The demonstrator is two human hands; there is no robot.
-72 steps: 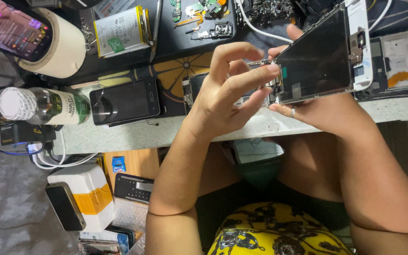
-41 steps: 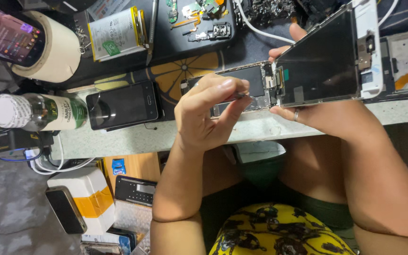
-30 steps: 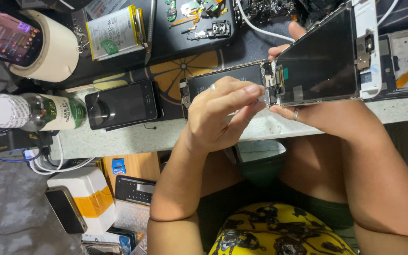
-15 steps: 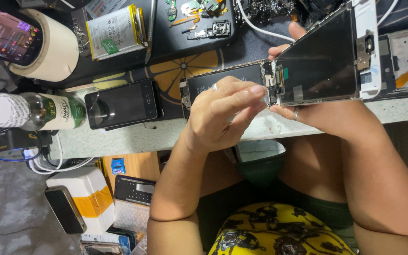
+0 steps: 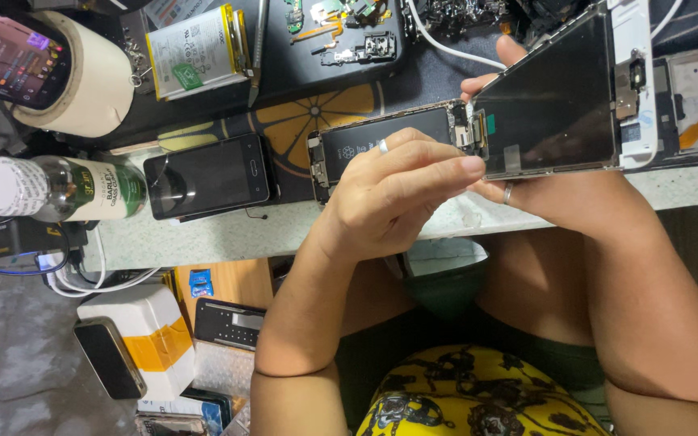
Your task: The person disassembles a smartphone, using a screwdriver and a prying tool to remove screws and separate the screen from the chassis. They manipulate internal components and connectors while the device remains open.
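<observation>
The right hand (image 5: 559, 198) grips a lifted dark glass phone screen panel (image 5: 551, 109), hinged open above the speckled counter (image 5: 284, 230). The left hand (image 5: 389, 198) pinches at the hinge of the opened phone body with black battery (image 5: 381, 141).

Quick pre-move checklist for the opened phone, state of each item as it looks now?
1. Lifted black screen panel supported: ok, the right hand holds it from below.
2. Opened phone body with black battery resting on the pale stone counter: ok.
3. Left hand at the seam between body and panel: ok, fingertips touch there.
4. Cable between panel and body intact: cannot tell, fingers hide it.
5. Tool in left hand: cannot tell.
6. Nearby black smartphone lying flat apart from the work: ok.
</observation>
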